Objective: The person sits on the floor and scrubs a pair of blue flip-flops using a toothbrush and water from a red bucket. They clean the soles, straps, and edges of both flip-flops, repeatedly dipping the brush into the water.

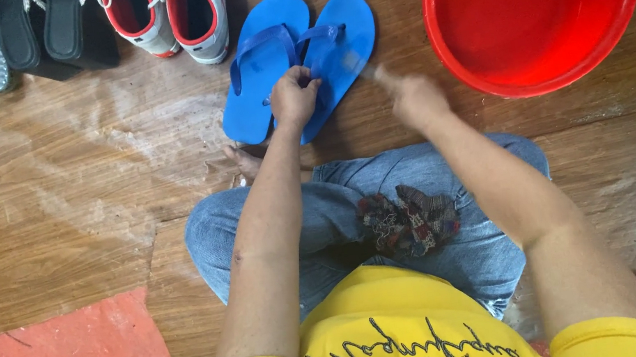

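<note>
Beside the red basin (534,3), left hand (294,99) grips a blue flip-flop (334,56); right hand (416,100), blurred, grip unclear.

Blue flip-flops (300,61), matt, smooth foam rubber with plastic-looking straps. Red basin (534,3) at far right, glossy smooth plastic, wet sheen inside. Floor (55,199), wood-grain sheet, slightly shiny, creased and worn. Jeans (339,209), faded denim cloth. Rag (408,220) on lap, rough patterned woven cloth. Shirt (390,334), smooth yellow knit. Sneakers (174,12) far left, white synthetic with red lining.
</note>
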